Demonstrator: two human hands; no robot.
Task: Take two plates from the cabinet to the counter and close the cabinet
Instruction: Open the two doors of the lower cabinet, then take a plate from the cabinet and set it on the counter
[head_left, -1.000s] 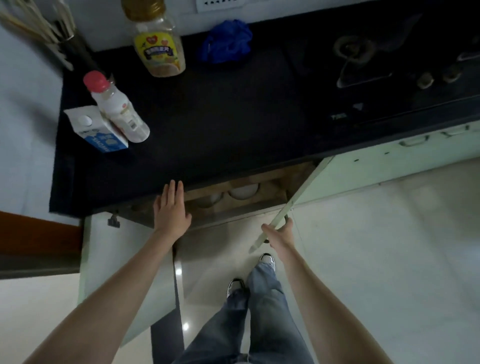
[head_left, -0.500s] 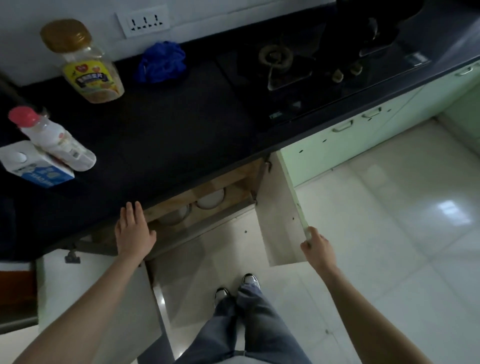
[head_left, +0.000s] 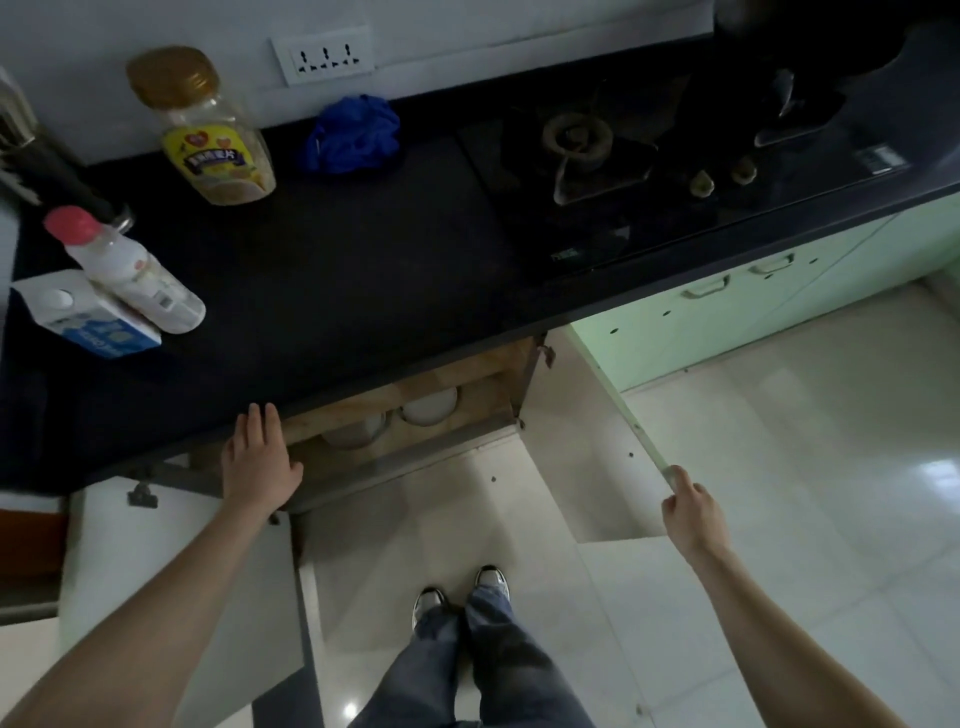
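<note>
The lower cabinet (head_left: 415, 384) under the black counter (head_left: 332, 270) stands open with both doors swung out. Inside, on a wooden shelf, I see the rims of two pale plates (head_left: 430, 408), one beside the other (head_left: 353, 431); most of each is hidden by the counter's edge. My left hand (head_left: 260, 462) is flat with fingers together, hovering at the cabinet's upper edge above the left door (head_left: 171, 582), holding nothing. My right hand (head_left: 691, 512) pinches the outer edge of the right door (head_left: 587, 467).
On the counter stand a yellow-labelled jar (head_left: 218, 140), a white bottle with a pink cap (head_left: 130, 270), a blue-and-white carton (head_left: 88, 317) and a blue cloth (head_left: 358, 132). A gas hob (head_left: 597, 156) lies to the right. Pale green cabinet fronts (head_left: 727, 312) continue right; glossy tiled floor below.
The right door has swung from nearly edge-on to wide open, with my right hand moving out to the right along with it. My left hand has stayed by the cabinet's upper edge.
</note>
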